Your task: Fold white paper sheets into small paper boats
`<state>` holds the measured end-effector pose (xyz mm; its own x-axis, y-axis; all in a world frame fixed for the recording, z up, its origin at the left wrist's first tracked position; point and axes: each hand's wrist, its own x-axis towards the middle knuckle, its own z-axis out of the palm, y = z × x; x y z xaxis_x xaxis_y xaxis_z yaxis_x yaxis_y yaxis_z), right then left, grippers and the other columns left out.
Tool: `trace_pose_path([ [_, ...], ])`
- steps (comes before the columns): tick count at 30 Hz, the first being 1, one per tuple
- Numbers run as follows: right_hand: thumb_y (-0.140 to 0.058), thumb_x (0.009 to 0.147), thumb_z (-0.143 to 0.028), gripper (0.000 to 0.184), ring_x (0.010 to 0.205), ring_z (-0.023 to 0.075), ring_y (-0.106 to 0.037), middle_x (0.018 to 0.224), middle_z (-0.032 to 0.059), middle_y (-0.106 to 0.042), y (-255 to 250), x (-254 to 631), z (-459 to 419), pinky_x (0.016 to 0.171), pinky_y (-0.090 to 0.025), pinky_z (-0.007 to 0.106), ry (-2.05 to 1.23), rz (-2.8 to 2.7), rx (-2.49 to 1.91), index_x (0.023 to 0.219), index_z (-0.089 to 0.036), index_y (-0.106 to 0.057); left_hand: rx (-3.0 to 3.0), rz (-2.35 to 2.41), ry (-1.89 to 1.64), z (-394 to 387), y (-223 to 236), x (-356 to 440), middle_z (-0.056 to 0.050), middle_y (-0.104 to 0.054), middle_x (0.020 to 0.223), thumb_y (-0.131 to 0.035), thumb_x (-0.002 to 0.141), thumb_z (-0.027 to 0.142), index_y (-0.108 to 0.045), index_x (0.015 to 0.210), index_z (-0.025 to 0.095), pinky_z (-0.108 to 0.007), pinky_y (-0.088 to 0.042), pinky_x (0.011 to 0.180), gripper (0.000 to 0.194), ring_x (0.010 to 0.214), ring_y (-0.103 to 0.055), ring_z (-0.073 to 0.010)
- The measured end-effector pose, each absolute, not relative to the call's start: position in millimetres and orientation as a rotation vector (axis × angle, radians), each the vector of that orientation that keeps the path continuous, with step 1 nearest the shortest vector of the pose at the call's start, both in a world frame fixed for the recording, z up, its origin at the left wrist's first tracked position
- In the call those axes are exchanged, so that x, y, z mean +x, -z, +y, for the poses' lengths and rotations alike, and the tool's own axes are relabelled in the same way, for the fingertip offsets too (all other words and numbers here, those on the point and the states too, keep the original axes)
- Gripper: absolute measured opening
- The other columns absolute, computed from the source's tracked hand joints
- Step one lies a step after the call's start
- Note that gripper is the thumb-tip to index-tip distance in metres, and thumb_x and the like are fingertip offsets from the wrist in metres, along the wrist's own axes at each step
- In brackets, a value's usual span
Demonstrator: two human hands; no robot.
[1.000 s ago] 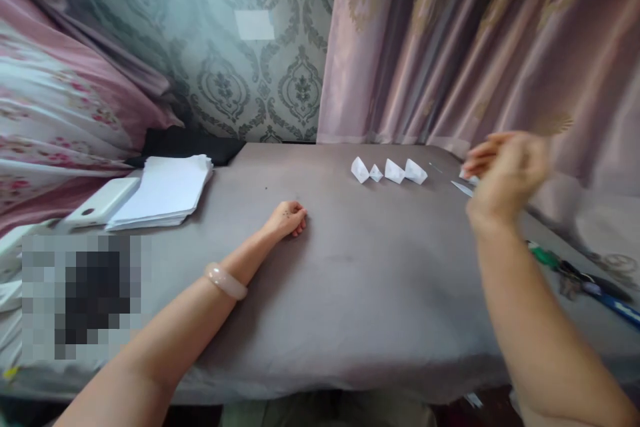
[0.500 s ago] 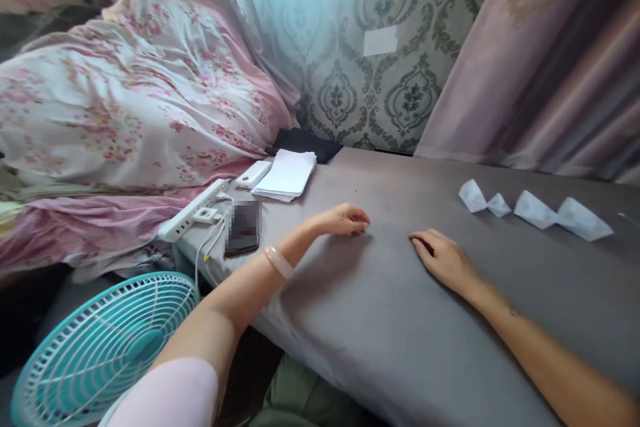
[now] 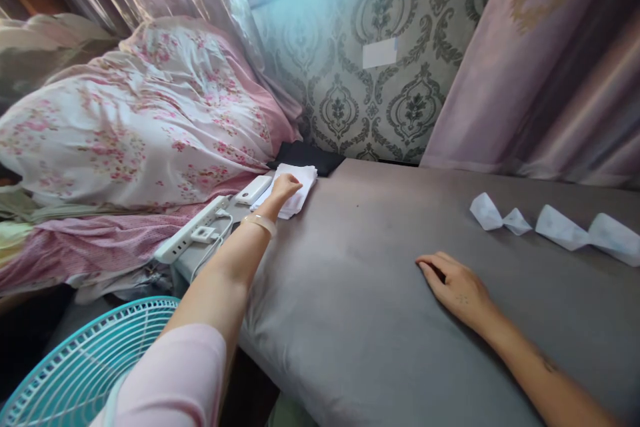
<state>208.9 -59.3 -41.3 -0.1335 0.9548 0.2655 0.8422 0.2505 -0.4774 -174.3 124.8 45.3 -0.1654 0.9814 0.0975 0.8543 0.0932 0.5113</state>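
My left hand point(image 3: 287, 186) is over a stack of white paper sheets point(image 3: 305, 195), its fingers curled inward above the top sheet. What the fingertips hold, if anything, is hidden. A pale bangle point(image 3: 260, 222) circles that wrist. On the grey cloth surface point(image 3: 360, 320), my right hand point(image 3: 455, 283) rests with loosely bent fingers, a gap showing between thumb and forefinger, and nothing in it. Beyond it to the right lie several folded white paper pieces, among them a small one point(image 3: 517, 221) and a larger one point(image 3: 561, 227) in a row.
A white power strip point(image 3: 193, 230) with cables lies left of my forearm, near a white box-shaped device point(image 3: 253, 189). A turquoise fan point(image 3: 95, 367) stands at the lower left. Floral bedding point(image 3: 150, 120) is heaped behind, and a dark cloth point(image 3: 320, 159) borders the stack.
My left hand has moved forward and left from the middle of the surface to the paper stack, its forearm now covering the phone. My right hand stays on the cloth. The view has tilted up slightly.
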Motion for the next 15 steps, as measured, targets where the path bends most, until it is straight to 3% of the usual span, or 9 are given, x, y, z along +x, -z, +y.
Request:
trace_pose_path([
  [3, -0.043, 0.093, -0.039, 0.029, 0.082, 0.0206, -0.066, 0.095, 0.0028, -0.068, 42, 210, -58, 0.074, -0.050, 0.034, -0.312, -2.018, -1.627, 0.097, -0.026, -0.068, 1.795, 2.190, -0.474, 131, -49, -175, -0.016, -0.069, 0.084, -0.073, 0.070, 0.044, -0.066, 0.080, 0.010, -0.033, -0.044, 0.075, 0.036, 0.094, -0.062, -0.0331],
  [6, -0.044, 0.093, -0.039, 0.028, 0.082, 0.0202, -0.066, 0.094, 0.0025, -0.069, 42, 212, -56, 0.073, -0.049, 0.034, -0.312, -2.027, -1.620, 0.096, -0.027, -0.068, 1.749, 2.236, -0.318, 131, -51, -179, -0.018, -0.068, 0.089, -0.078, 0.061, 0.054, -0.064, 0.080, 0.012, -0.033, -0.044, 0.076, 0.049, 0.100, -0.060, -0.0366],
  [11, -0.045, 0.091, -0.039, 0.026, 0.079, 0.0197, -0.066, 0.094, 0.0027, -0.070, 43, 212, -56, 0.069, -0.049, 0.033, -0.259, -2.029, -1.603, 0.095, -0.027, -0.069, 1.674, 2.250, -0.202, 123, -50, -187, -0.016, -0.067, 0.095, -0.080, 0.053, 0.060, -0.062, 0.088, 0.013, -0.031, -0.044, 0.074, 0.061, 0.098, -0.060, -0.0328],
  [15, -0.045, 0.091, -0.038, 0.026, 0.078, 0.0198, -0.066, 0.093, 0.0027, -0.070, 42, 211, -57, 0.069, -0.049, 0.032, -0.253, -2.035, -1.588, 0.094, -0.027, -0.068, 1.664, 2.189, -0.254, 121, -50, -192, -0.013, -0.066, 0.087, -0.084, 0.048, 0.055, -0.061, 0.085, 0.013, -0.032, -0.045, 0.070, 0.060, 0.087, -0.063, -0.0311],
])
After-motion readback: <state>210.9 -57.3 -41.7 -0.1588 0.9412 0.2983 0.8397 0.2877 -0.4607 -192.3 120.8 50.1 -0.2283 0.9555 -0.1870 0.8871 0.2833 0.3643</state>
